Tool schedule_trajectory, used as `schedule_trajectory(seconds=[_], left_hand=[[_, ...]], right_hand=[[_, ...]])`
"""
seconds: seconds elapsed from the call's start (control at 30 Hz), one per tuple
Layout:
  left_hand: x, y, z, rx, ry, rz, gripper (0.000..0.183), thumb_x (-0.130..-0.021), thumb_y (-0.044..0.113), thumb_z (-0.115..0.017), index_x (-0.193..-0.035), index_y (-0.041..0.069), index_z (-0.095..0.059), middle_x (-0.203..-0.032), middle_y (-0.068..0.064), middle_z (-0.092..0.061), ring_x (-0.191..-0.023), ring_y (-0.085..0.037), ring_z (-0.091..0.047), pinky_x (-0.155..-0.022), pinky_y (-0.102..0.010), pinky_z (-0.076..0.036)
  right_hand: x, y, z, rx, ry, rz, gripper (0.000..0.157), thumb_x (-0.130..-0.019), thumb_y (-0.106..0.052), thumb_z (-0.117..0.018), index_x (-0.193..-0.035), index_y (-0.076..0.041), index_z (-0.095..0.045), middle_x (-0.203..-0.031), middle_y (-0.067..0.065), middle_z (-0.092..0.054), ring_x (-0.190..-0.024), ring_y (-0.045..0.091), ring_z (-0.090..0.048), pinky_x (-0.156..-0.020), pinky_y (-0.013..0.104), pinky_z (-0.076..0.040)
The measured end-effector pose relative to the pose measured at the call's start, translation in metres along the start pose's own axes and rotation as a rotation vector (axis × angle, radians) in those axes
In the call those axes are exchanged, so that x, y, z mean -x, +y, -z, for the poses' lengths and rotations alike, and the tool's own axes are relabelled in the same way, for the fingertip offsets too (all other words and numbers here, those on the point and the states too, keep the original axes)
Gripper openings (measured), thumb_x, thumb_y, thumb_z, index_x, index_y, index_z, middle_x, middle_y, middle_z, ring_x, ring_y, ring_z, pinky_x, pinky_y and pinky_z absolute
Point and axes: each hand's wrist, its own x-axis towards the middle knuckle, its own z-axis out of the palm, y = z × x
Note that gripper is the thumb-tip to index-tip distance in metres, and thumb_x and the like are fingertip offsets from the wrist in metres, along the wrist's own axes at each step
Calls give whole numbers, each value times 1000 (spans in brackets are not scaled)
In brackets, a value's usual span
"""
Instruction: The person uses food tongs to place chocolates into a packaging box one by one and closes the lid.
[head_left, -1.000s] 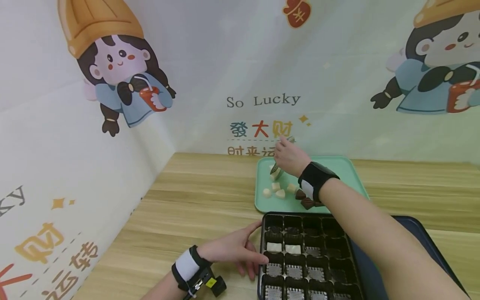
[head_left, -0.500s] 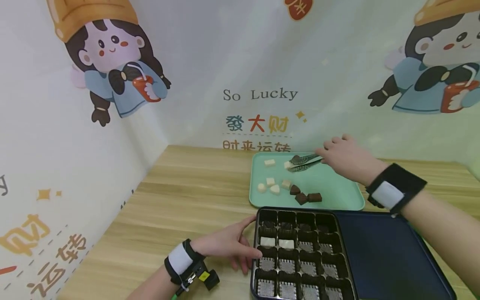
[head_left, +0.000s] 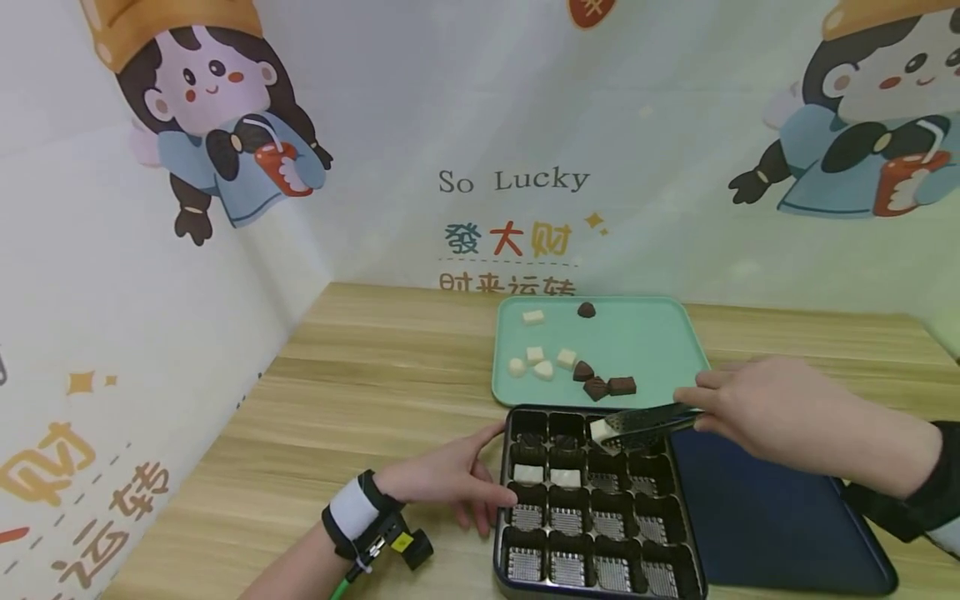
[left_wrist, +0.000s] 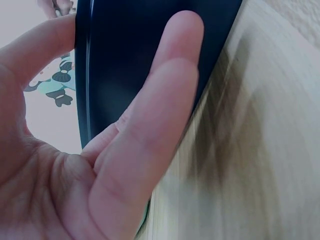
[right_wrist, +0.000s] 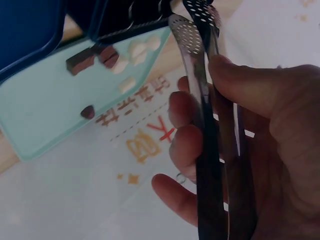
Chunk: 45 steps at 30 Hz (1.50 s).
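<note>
My right hand (head_left: 806,417) grips metal tongs (head_left: 648,419) with perforated ends. Between the tips sits a white chocolate piece (head_left: 602,431), over the third compartment of the far row in a black divided box (head_left: 566,522). Dark chocolates lie in that row's first two compartments, and white pieces (head_left: 528,474) fill the first two of the second row. At the box's left side, my left hand (head_left: 435,483) rests its thumb at the rim, its index finger at the far corner; the left wrist view has the other fingers (left_wrist: 150,120) extended along the dark wall.
Behind the box, a mint-green tray (head_left: 652,333) carries several white chocolates (head_left: 543,369) and dark ones (head_left: 621,386). A dark blue tray (head_left: 772,517) lies right of the box on the wooden table (head_left: 360,375). A printed cloth (head_left: 390,167) hangs behind.
My right hand has brought the tongs and white piece from the green tray toward me, over the box. A dark piece near the tongs stays on the tray. My left hand has stayed at the box.
</note>
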Motion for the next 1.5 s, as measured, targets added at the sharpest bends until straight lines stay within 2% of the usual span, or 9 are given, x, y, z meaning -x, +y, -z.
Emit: schedule_trajectory(seconds=[0.4, 0.67, 0.77, 0.83, 0.97, 1.07, 1.17, 1.3, 1.5], left_hand=[[1, -1, 2, 22, -17, 5, 96, -82, 30, -65, -145, 18, 6, -76, -19, -63, -64, -34, -62, -55, -44, -53], [-1, 0, 1, 6, -16, -12, 96, -82, 29, -65, -146, 18, 6, -75, -18, -64, -64, -34, -62, -55, -44, -53], [-1, 0, 1, 13, -17, -17, 96, -82, 29, -65, -146, 19, 5, -75, -18, -63, -63, -34, -62, -55, -45, -53], [0, -1, 1, 17, -15, -21, 95, -82, 28, -65, -146, 19, 5, -74, -19, -63, -63, -34, -62, -54, -45, -53], [0, -1, 1, 18, -10, -22, 93, -83, 28, -65, -146, 21, 3, -73, -19, -63, -62, -35, -62, -54, -45, -53], [0, -3, 1, 22, -14, -20, 94, -82, 29, -65, -146, 21, 3, -73, -19, -63, -63, -34, -62, -54, -45, -53], [0, -5, 0, 26, -15, -21, 94, -83, 30, -65, -146, 20, 4, -73, -19, -63, -63, -34, -62, -54, -45, -53], [0, -6, 0, 23, -19, -25, 94, -83, 30, -65, -145, 18, 5, -73, -18, -63, -63, -34, -62, -54, -45, -53], [0, -4, 2, 0, -11, -24, 97, -82, 30, -66, -145, 18, 6, -74, -17, -64, -63, -33, -62, -54, -44, -53]], right_hand=[[-24, -32, 0, 156, -142, 46, 15, -75, -27, -71, -74, -21, -57, -63, -9, -40, -51, 9, -37, -40, 21, -32], [-50, -67, 7, 374, -141, 14, 51, -73, -6, -65, -54, -22, -21, -56, -6, -9, -57, 11, -6, -55, 30, -6], [-60, -81, 7, 530, -224, 11, 52, -81, -12, -61, -63, -24, -14, -64, -3, -3, -64, 14, -3, -61, 34, -8], [-67, -89, 6, 614, -313, 19, 46, -86, -21, -59, -57, -24, -23, -58, -4, -11, -56, 12, -8, -56, 29, -9], [-77, -97, 0, 689, -443, 36, 25, -89, -30, -55, -64, -23, -55, -58, -4, -40, -51, 13, -39, -57, 27, -43], [-79, -97, -6, 683, -460, 42, 24, -88, -32, -55, -66, -23, -58, -57, -4, -42, -52, 14, -43, -58, 28, -45], [-76, -90, -7, 600, -380, 46, 35, -86, -28, -60, -55, -24, -44, -51, -5, -28, -46, 10, -28, -46, 23, -27], [-70, -75, 2, 409, -269, 47, 49, -80, -17, -64, -54, -25, -23, -53, -6, -12, -51, 9, -10, -52, 30, -7], [-61, -43, 23, 123, -259, -89, 32, -75, -12, -66, -59, -21, -40, -56, -8, -28, -50, 9, -24, -43, 23, -19]])
